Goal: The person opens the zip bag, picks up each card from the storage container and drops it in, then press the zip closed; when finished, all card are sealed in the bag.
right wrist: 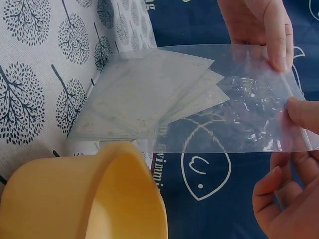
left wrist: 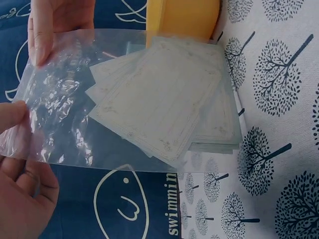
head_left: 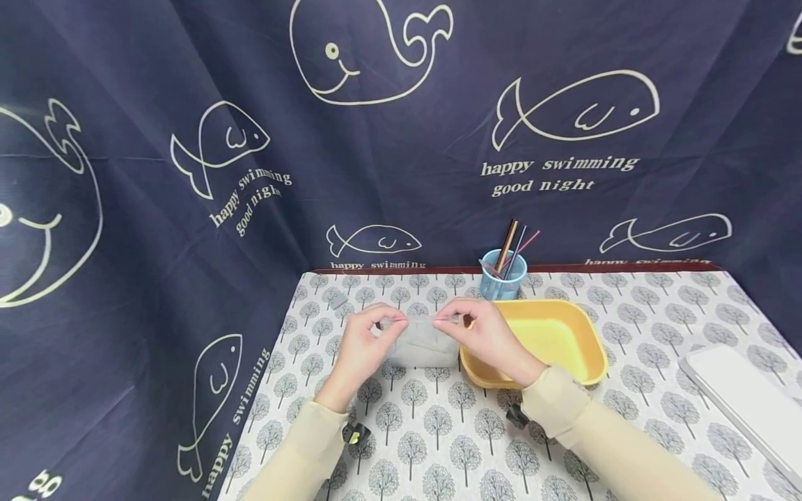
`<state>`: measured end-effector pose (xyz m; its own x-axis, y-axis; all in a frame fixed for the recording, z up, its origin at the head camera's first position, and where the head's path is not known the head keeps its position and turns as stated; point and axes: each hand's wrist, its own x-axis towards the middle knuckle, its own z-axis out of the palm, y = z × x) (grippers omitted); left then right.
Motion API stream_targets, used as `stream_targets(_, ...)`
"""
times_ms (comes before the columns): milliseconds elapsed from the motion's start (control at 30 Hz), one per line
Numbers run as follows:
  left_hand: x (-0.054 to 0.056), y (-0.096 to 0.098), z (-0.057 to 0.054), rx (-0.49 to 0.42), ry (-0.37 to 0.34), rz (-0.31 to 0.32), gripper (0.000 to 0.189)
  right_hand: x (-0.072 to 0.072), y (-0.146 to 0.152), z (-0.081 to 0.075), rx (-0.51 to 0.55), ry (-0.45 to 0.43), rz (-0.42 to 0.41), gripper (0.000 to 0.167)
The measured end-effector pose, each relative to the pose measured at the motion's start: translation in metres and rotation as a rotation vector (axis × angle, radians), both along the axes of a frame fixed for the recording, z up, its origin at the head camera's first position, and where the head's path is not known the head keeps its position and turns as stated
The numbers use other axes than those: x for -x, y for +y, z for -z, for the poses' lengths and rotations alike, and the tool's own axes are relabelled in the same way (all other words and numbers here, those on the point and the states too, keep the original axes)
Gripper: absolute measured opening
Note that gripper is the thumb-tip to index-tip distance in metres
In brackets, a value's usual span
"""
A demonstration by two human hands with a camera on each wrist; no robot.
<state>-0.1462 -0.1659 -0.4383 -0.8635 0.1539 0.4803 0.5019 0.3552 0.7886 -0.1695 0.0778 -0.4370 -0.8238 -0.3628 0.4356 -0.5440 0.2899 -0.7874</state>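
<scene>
Between both hands hangs a clear plastic zip bag (left wrist: 60, 134), its top edge stretched sideways. Inside it, several pale square paper sheets with printed borders (left wrist: 159, 99) lie fanned out toward the bottom. My left hand (head_left: 366, 341) pinches one end of the top edge between thumb and fingers. At the other end of that edge, my right hand (head_left: 489, 335) pinches the plastic the same way. The right wrist view shows the bag's lower end close over the tablecloth, with the sheets (right wrist: 144, 89) gathered there.
A yellow plastic basin (head_left: 551, 341) stands under and beside the right forearm. Behind it is a blue cup (head_left: 505, 284) of pens and sticks. A small grey block (head_left: 338, 300) lies back left, and a white flat case (head_left: 745, 403) at the right. A dark whale-print curtain (head_left: 388, 174) hangs behind.
</scene>
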Motion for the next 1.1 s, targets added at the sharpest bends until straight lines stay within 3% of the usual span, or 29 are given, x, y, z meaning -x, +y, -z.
stream_targets(167,0.0,0.002,0.002,0.018,0.024,-0.02,0.006,-0.001,0.002,0.001,-0.003,-0.004,0.007,0.006)
stream_targets(433,-0.001,-0.001,-0.003,0.019,-0.004,-0.046,0.007,-0.004,0.013,-0.004,0.011,-0.112,0.031,0.01)
stream_targets(567,-0.004,-0.008,-0.003,0.036,-0.001,-0.077,0.009,-0.006,0.018,-0.005,-0.001,-0.126,0.047,0.008)
stream_targets(833,-0.012,-0.017,-0.006,0.062,-0.009,-0.103,0.003,-0.006,0.02,-0.005,-0.095,-0.02,0.045,0.004)
stream_targets(1100,-0.015,-0.019,-0.008,0.061,-0.004,-0.13,0.005,-0.007,0.017,-0.007,-0.083,0.055,0.012,0.008)
